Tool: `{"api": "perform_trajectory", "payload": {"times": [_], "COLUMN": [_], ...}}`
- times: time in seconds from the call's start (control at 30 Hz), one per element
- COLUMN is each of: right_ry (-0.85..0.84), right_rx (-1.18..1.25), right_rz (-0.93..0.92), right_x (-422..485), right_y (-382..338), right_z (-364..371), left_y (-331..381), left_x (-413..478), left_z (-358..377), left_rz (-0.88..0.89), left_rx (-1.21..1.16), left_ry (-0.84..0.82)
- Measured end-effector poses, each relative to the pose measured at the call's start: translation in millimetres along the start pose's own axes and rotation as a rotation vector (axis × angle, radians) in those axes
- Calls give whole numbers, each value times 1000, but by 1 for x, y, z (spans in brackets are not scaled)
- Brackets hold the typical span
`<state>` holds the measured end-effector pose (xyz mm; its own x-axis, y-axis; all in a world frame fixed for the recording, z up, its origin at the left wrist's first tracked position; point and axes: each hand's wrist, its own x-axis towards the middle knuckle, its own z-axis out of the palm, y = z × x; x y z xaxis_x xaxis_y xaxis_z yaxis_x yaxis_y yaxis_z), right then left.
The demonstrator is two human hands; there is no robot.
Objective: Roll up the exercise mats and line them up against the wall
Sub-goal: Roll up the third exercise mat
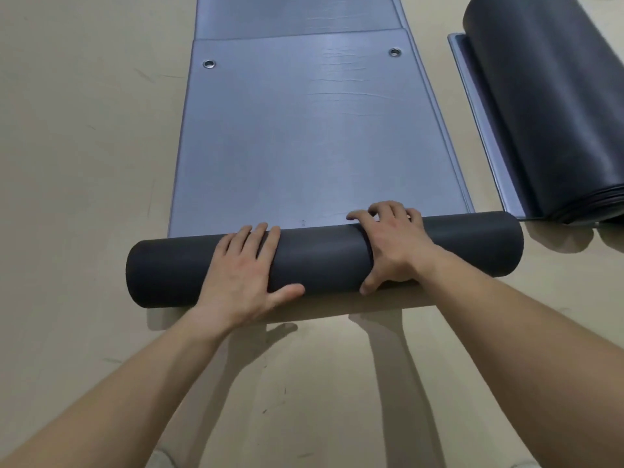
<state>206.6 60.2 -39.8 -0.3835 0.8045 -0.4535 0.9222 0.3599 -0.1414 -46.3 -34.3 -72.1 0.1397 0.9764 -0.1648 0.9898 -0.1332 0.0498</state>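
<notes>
A grey-blue exercise mat (304, 136) lies flat on the floor, running away from me, with two metal eyelets near its far part. Its near end is wound into a dark grey roll (324, 256) lying crosswise. My left hand (244, 268) rests flat on top of the roll left of centre, fingers straight, thumb spread on the near side. My right hand (393, 244) grips the roll right of centre, fingers curled over its far side and thumb down the near side.
A second mat (553, 106), mostly wound into a thick dark roll, lies at the right with a flat grey strip (479, 106) showing beside it. Another mat section (297, 15) overlaps at the far end. Beige floor (84, 163) surrounds everything.
</notes>
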Motion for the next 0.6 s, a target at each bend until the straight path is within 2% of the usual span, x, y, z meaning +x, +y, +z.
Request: {"api": "perform_trajectory", "payload": {"times": [0.1, 0.2, 0.23, 0.33, 0.4, 0.5, 0.6], "right_ry": [167, 192, 188, 240, 255, 227, 131], "right_rx": [47, -173, -206, -167, -169, -176, -167], "right_rz": [46, 37, 37, 51, 27, 9, 7], "right_x": [-9, -26, -25, -6, 5, 13, 13], "right_y": [15, 26, 29, 32, 34, 36, 31], "right_z": [3, 28, 34, 29, 20, 11, -5], "left_y": [-12, -26, -27, -26, -24, -25, -24], "left_x": [37, 69, 71, 57, 43, 53, 62], "left_z": [-16, -33, -31, -18, -4, -7, -28], "left_rz": [17, 29, 36, 23, 29, 19, 19], "left_rx": [-20, -116, -116, -30, 92, 96, 55], "left_ry": [-156, -292, -285, -43, 46, 17, -75]}}
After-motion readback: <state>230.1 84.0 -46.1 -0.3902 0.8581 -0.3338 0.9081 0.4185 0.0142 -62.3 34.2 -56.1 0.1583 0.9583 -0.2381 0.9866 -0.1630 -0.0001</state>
